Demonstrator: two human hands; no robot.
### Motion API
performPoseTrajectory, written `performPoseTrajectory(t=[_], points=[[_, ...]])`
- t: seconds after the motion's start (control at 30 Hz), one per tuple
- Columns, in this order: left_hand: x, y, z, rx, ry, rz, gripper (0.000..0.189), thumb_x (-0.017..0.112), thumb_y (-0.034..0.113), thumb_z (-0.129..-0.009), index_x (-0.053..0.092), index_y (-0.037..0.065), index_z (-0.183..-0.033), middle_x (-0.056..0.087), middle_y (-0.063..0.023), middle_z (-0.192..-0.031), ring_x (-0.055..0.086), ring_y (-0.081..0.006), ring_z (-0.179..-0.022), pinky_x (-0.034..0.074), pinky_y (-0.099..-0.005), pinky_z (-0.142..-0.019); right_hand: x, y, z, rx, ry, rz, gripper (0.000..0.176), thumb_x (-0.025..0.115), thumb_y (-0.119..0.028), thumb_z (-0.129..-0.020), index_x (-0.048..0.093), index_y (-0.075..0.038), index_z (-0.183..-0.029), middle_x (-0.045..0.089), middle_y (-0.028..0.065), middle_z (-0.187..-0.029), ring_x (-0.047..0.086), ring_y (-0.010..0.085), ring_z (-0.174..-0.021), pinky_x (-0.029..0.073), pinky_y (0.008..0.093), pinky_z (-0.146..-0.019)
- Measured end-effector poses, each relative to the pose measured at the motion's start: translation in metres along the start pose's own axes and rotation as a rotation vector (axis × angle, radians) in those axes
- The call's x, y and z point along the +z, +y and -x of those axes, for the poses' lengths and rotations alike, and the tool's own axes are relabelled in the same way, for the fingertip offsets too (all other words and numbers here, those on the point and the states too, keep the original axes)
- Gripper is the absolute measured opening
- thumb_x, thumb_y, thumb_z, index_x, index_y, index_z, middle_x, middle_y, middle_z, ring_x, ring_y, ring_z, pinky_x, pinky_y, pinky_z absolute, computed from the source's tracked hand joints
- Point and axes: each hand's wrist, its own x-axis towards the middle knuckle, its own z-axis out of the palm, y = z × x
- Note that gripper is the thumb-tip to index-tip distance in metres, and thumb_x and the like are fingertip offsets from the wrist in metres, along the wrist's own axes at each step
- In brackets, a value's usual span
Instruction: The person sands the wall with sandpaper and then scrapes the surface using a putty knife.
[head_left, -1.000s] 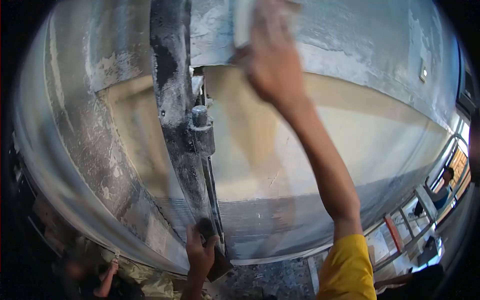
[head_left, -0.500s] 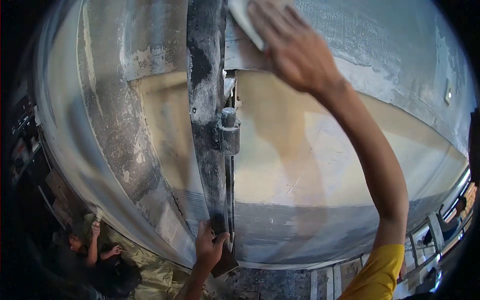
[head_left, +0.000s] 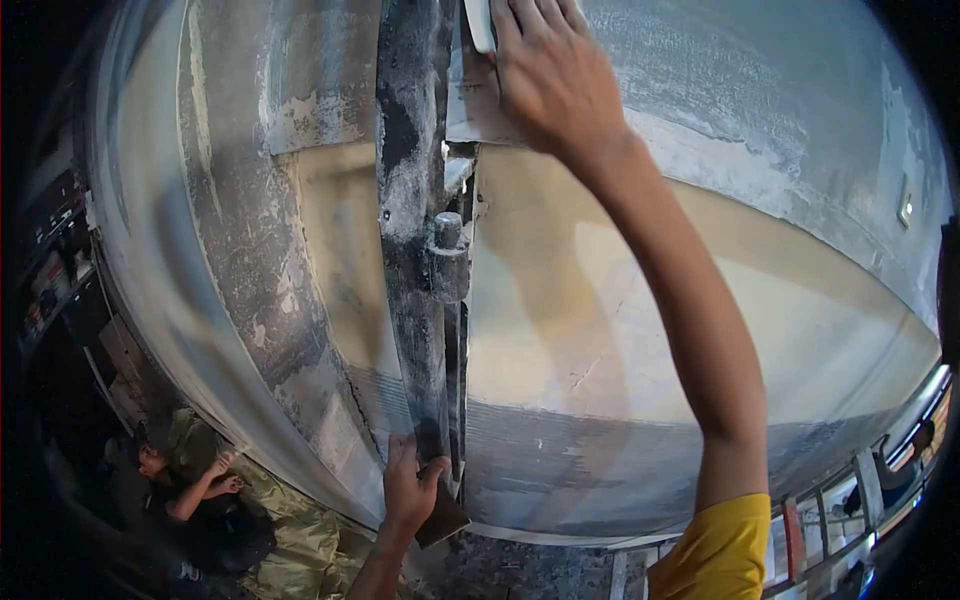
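Note:
At the top of the head view, my right hand (head_left: 560, 85) reaches up with its fingers closed over a flat white piece (head_left: 480, 25), close against the grey upper part of the panel (head_left: 690, 95). Lower down, my left hand (head_left: 410, 490) grips a dark flat tool (head_left: 443, 520) whose brown, plate-like end sticks out below the fingers. That hand is beside the foot of a worn black metal upright (head_left: 408, 225). A metal hinge barrel (head_left: 449, 262) sits on the upright's right side, along a narrow vertical gap. Cream filler-like patches cover the panel on both sides.
At lower left a person (head_left: 190, 485) sits low by crumpled golden sheeting (head_left: 300, 545). Another person (head_left: 895, 470) is at the far right, near a pale frame (head_left: 868, 490). Dark cluttered shelving (head_left: 60, 270) stands at the left edge.
My right hand and arm have shifted left, the white piece staying near the top of the panel. My left hand keeps its grip on the tool. The seated person's raised hand has lowered.

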Motion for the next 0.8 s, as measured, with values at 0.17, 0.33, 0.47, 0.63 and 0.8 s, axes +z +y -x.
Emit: performPoseTrajectory(t=[0.17,0.33,0.47,0.63,0.8], points=[[-0.002,0.002,0.004,0.016,0.026,-0.068,0.064,0.067,0.048,-0.094,0.057,-0.009,-0.119,0.054,-0.0266,-0.107,0.06,-0.0462,-0.09,0.048,-0.0495,-0.076,-0.005,-0.007,0.031,-0.067,0.149,0.0,0.058,0.057,-0.031,-0.091,0.056,0.013,-0.129,0.053,0.0266,-0.139,0.048,0.0357,-0.134,0.036,0.0441,-0.114],[-0.002,0.007,0.004,0.018,0.043,-0.109,0.082,0.061,0.057,-0.093,0.047,-0.013,-0.133,0.046,-0.0348,-0.127,0.057,-0.0491,-0.11,0.05,-0.0508,-0.086,0.002,-0.001,-0.009,0.078,-0.052,-0.014,0.062,0.056,-0.031,-0.091,0.052,0.014,-0.134,0.048,0.0271,-0.145,0.043,0.0363,-0.139,0.033,0.044,-0.116],[0.0,-0.004,0.006,-0.08,-0.044,-0.19,0.101,0.055,0.068,-0.092,0.038,-0.016,-0.145,0.048,-0.0365,-0.135,0.063,-0.0399,-0.105,0.054,-0.0461,-0.081,0.003,-0.031,0.051,-0.114,0.01,-0.134,0.063,0.055,-0.029,-0.09,0.048,0.011,-0.138,0.049,0.026,-0.147,0.044,0.0363,-0.14,0.031,0.0433,-0.119],[0.006,-0.015,0.011,-0.113,-0.018,-0.165,0.09,0.06,0.061,-0.092,0.045,-0.014,-0.139,0.047,-0.0381,-0.131,0.052,-0.0429,-0.105,0.048,-0.0471,-0.085,-0.024,0.034,0.043,-0.158,-0.036,0.02,0.061,0.055,-0.028,-0.093,0.046,0.006,-0.143,0.048,0.0212,-0.15,0.046,0.0345,-0.139,0.033,0.0436,-0.118],[0.005,-0.008,0.009,-0.09,0.007,-0.041,0.08,0.066,0.053,-0.092,0.05,-0.012,-0.136,0.039,-0.0442,-0.142,0.041,-0.0553,-0.134,0.042,-0.051,-0.105,-0.032,-0.005,0.093,-0.205,-0.257,-0.24,0.067,0.062,-0.022,-0.088,0.043,0.004,-0.147,0.039,0.017,-0.157,0.034,0.0307,-0.148,0.027,0.0448,-0.123]])
